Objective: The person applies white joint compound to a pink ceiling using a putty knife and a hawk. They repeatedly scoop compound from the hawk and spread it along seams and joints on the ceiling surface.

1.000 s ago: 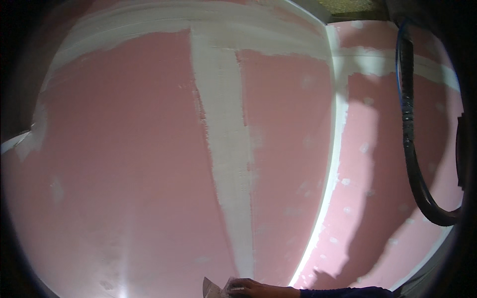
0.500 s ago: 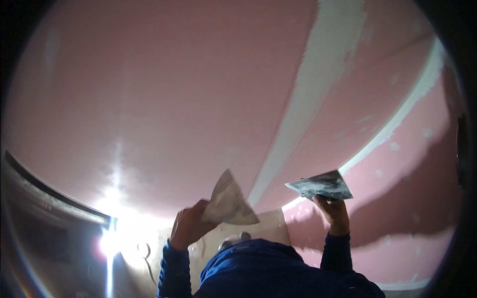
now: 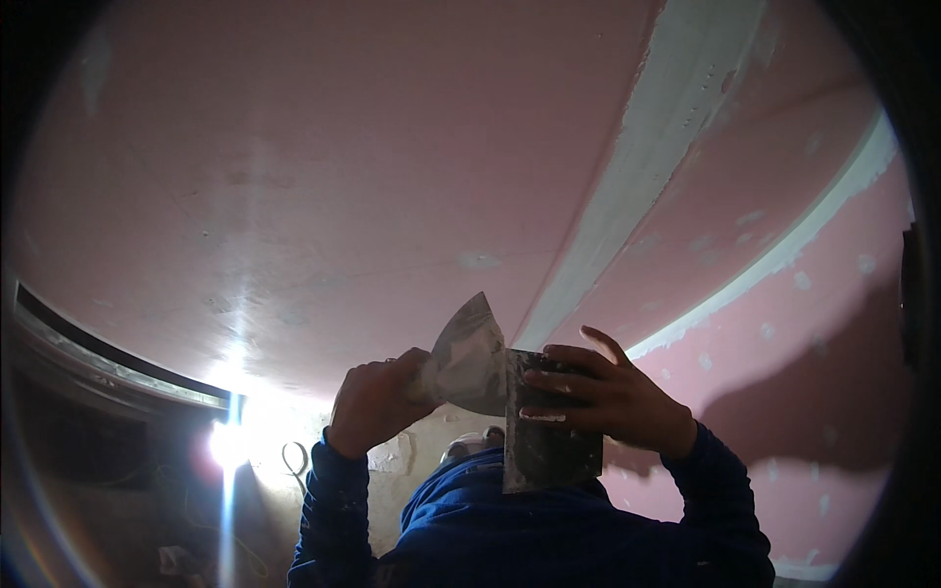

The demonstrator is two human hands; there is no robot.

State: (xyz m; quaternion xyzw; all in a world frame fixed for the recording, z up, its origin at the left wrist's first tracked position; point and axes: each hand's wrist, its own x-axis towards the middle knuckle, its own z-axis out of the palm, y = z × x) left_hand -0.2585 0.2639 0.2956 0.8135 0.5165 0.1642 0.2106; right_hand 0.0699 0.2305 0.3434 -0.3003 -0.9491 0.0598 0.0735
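My left hand (image 3: 377, 404) is closed round the handle of a wide putty knife (image 3: 469, 361). Its flared blade points up and carries a pale grey smear. Beside it, my right hand (image 3: 632, 400) holds a second putty knife (image 3: 551, 456) with a dark, squarish blade. The right fingers lie across that blade, somewhat spread, and its handle is hidden. The two blades meet or overlap at their edges in front of my chest; I cannot tell whether they touch.
Pink plasterboard (image 3: 372, 176) spreads overhead, crossed by a broad whitish filled joint (image 3: 642, 167). A second white band (image 3: 784, 250) follows the corner with the pink wall (image 3: 814, 392), which has several pale spots. A bright lamp (image 3: 227, 446) glares at lower left, near a dangling loop of cable (image 3: 294, 458).
My right hand has swung leftward, turning its putty knife from flat to upright, and brought it against or close to the left one. The left knife has risen slightly.
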